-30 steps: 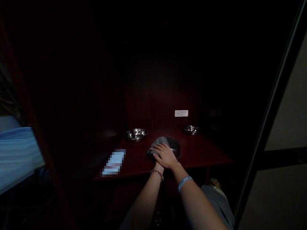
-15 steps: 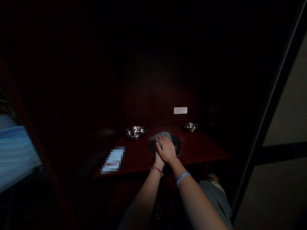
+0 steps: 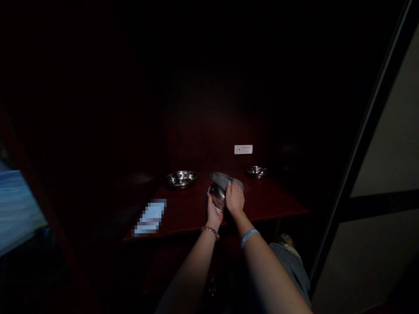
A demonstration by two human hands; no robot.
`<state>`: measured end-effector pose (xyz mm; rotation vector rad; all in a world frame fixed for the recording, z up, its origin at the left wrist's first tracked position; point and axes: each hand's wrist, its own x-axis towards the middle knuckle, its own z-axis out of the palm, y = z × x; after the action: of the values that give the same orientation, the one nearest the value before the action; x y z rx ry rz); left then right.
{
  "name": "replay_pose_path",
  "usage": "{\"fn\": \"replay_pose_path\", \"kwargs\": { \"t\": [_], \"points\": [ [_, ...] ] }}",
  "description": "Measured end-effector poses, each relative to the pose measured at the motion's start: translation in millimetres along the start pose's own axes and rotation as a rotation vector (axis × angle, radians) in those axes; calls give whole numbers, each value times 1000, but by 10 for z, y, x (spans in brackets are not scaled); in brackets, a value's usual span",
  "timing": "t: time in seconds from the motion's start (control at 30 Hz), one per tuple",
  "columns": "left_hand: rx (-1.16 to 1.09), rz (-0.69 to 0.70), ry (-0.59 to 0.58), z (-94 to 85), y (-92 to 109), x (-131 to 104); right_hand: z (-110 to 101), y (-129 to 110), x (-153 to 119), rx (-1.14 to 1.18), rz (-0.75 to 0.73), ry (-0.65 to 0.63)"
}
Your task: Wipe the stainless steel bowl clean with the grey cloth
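Observation:
My left hand (image 3: 213, 213) grips a shiny steel bowl (image 3: 217, 196) by its near left side, and the bowl is tilted above the desk. A grey cloth (image 3: 223, 179) is held in my right hand (image 3: 235, 198), pressed against the bowl's upper right side. The cloth and hand cover part of the bowl. Behind and to the left, a wide steel bowl (image 3: 181, 179) rests upright on the dark red desk (image 3: 190, 213). Another steel bowl (image 3: 257, 172) sits at the back right.
A white socket panel (image 3: 243, 149) is fixed to the dark back wall. A pixelated light-blue item (image 3: 150, 218) lies at the desk's left front corner. Light-blue fabric (image 3: 19, 205) shows at far left, and a panelled door (image 3: 379, 209) stands at right.
My hands, stacked on the cloth before, have parted. The bowl has been turned so its shiny surface shows between them. My right hand has shifted right with the cloth.

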<state>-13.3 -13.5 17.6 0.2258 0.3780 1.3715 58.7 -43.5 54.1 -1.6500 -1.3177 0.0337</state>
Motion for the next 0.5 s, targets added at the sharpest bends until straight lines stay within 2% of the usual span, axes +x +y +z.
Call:
{"fn": "replay_pose_path", "kwargs": {
  "t": [0.07,0.17,0.23,0.43,0.5],
  "points": [
    [-2,0,18,9,15,-6,-17,39,48,56,165,22],
    [9,6,68,1,33,-20,-22,123,128,156,428,-15],
    [4,18,84,0,38,-31,-6,183,168,188,518,-48],
    [9,27,81,28,33,-61,50,289,194,179,523,-68],
    [8,31,103,26,36,-56,24,296,196,95,407,-46]
  ]
}}
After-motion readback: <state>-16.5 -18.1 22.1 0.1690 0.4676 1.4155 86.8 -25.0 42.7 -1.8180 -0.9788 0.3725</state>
